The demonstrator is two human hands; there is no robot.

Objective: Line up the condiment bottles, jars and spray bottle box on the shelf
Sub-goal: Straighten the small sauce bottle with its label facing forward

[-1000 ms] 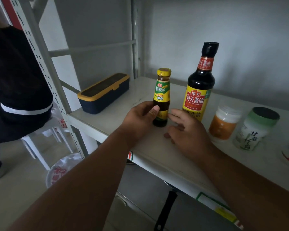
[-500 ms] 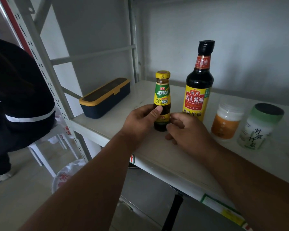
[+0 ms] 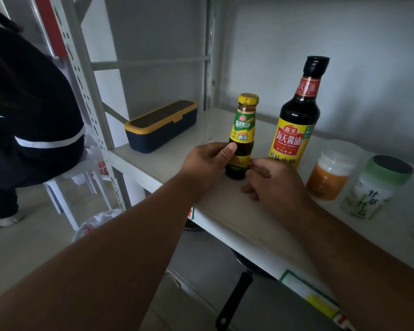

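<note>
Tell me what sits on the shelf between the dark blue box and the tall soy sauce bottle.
In the head view, the small yellow-capped bottle stands between the blue box and the tall soy sauce bottle, gripped by the left hand.

The shelf [image 3: 167, 161] is a pale board on a grey metal frame with perforated uprights. A small yellow-capped sauce bottle [image 3: 243, 130] stands upright on it, between the fingers [image 3: 230, 150] of the left hand and those of the right. Just beyond the right-hand fingers stands a tall dark soy sauce bottle [image 3: 296, 120]. To the right of those fingers stand an orange-filled jar [image 3: 330, 177] and a green-lidded jar [image 3: 375, 189], close together. Well to the left of the left-hand fingers lies a navy box with yellow rim [image 3: 161, 126].
</note>
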